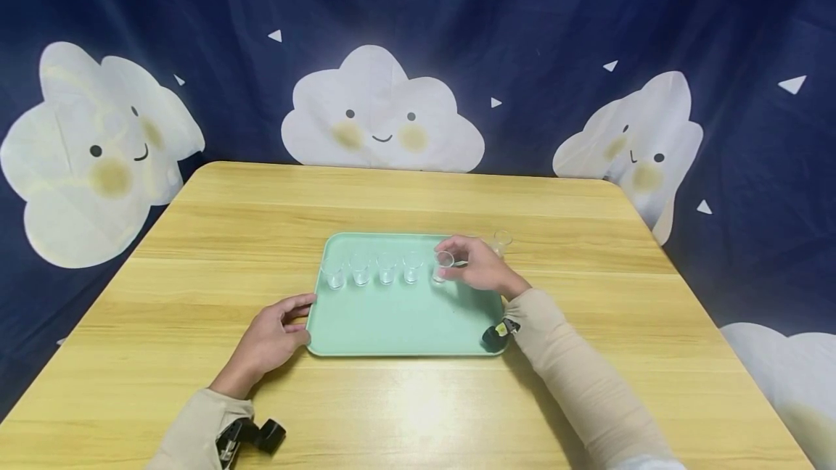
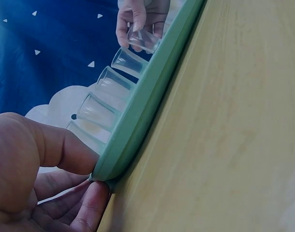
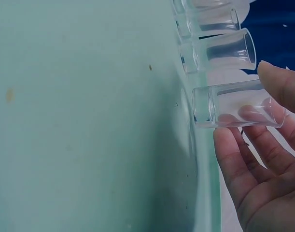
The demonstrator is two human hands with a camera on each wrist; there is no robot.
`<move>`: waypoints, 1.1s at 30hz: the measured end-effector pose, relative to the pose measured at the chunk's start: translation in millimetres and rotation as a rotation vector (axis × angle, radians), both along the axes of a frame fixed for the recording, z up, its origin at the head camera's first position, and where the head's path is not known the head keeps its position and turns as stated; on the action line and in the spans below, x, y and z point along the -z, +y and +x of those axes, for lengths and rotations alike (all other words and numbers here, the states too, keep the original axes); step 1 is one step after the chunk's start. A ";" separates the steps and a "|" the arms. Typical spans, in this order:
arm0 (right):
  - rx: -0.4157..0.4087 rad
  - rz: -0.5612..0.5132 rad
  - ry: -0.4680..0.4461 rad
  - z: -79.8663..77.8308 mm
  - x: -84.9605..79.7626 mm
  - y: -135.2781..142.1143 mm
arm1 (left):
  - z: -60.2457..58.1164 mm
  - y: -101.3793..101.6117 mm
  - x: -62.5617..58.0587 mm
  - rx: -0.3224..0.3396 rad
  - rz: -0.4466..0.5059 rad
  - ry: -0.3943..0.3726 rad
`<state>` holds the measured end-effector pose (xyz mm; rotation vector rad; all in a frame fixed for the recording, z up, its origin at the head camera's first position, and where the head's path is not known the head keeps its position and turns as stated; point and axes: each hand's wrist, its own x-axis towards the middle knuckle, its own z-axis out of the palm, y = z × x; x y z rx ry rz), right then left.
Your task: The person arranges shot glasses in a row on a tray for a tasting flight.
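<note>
My right hand [image 1: 480, 265] holds a small clear shot glass [image 1: 441, 267] upright at the right end of a row, thumb on one side and fingers on the other. In the right wrist view the glass's thick base [image 3: 203, 107] is close over the tray. Several matching shot glasses [image 1: 387, 269] stand in line to its left on the mint-green tray [image 1: 405, 321]. My left hand [image 1: 271, 338] grips the tray's left edge; the left wrist view shows its fingertips [image 2: 91, 200] right at the green rim [image 2: 133, 121].
One more clear glass [image 1: 502, 241] stands on the wooden table [image 1: 418, 412] beyond the tray's far right corner, partly behind my right hand. A dark blue curtain [image 1: 405, 6] with cloud faces hangs behind the table's far edge.
</note>
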<state>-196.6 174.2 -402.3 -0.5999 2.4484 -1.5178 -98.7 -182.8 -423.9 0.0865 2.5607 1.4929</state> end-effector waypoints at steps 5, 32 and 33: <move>0.000 0.001 -0.007 -0.4 -0.6 -4.2 | 0.2 0.3 -0.7 -0.002 0.003 -0.002; -0.035 0.042 -0.024 -1.2 -8.2 -3.5 | 0.1 -0.5 0.3 0.003 0.005 -0.003; -0.039 0.044 -0.019 -1.3 -9.9 -1.9 | 0.2 -0.6 0.4 0.004 0.005 -0.003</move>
